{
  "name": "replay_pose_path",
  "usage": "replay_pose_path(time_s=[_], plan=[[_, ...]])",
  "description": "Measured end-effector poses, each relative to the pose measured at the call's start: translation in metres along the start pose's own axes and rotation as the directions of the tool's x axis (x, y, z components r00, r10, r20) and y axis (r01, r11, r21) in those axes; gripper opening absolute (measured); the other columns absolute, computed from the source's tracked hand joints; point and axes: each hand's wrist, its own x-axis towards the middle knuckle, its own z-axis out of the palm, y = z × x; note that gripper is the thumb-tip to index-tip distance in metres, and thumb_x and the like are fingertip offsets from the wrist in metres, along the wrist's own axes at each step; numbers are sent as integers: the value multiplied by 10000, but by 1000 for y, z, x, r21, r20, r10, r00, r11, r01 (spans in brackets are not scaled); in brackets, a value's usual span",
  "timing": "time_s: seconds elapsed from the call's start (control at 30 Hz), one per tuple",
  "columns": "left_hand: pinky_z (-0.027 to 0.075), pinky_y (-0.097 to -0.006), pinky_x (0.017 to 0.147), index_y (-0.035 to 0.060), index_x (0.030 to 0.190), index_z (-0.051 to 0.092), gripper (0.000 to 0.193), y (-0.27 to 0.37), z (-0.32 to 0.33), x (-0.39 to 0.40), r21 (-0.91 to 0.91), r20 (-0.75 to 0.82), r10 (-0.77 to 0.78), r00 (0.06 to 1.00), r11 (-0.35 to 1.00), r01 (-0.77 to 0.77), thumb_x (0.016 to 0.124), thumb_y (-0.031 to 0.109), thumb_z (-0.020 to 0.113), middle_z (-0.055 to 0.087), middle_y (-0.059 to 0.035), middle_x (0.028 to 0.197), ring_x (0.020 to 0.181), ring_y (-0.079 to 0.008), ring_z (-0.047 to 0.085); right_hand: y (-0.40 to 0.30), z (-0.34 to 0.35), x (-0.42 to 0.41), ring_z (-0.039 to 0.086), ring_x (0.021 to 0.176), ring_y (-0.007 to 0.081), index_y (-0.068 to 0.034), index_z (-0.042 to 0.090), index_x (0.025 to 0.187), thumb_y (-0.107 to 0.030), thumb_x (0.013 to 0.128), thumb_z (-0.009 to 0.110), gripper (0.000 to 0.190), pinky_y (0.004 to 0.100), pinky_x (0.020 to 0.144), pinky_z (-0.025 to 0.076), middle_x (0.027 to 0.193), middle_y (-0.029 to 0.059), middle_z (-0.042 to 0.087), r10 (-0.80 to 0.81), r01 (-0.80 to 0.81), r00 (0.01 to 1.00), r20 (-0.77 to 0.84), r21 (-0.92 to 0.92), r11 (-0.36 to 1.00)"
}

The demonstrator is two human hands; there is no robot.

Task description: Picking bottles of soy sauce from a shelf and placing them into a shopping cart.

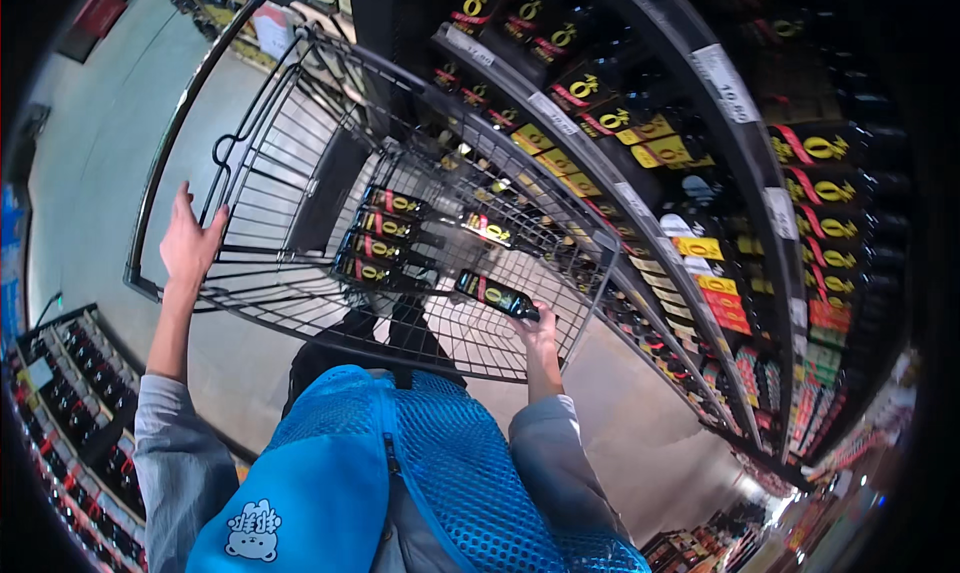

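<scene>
My right hand grips a dark glass bottle by its neck end. The bottle has a black label with a yellow emblem and a red stripe, and it is tilted over the near side of a black wire shopping cart. Inside the cart, several matching bottles lie side by side, and another bottle lies apart from them. With fingers and thumb spread, my left hand is between the cart's handle bar and its wire basket, holding nothing. Whether it touches the wires is unclear.
Along the right, a tall shelf carries rows of similar dark bottles and price tags. A low rack of bottles stands at the lower left. The pale floor shows beyond the handle.
</scene>
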Motion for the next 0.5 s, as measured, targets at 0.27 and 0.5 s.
replay_pose_path(time_s=[0.27,0.5], plan=[[492,-458,776,79,1242,525,698,-4,9,-29,277,95,-257,962,935,222,868,664,453,694,-170,921,892,-387,654,20,10,87,529,1061,422,-39,567,1062,-139,814,647,279,564,880,538,1087,199,564,215,-216,976,32,66,974],[493,-450,765,65,1190,549,698,-2,13,-28,300,59,-281,958,920,252,854,671,473,684,-192,880,884,-391,653,3,27,116,530,1051,441,57,531,1105,-172,842,620,360,554,888,534,1104,252,557,308,-308,951,24,-14,951]])
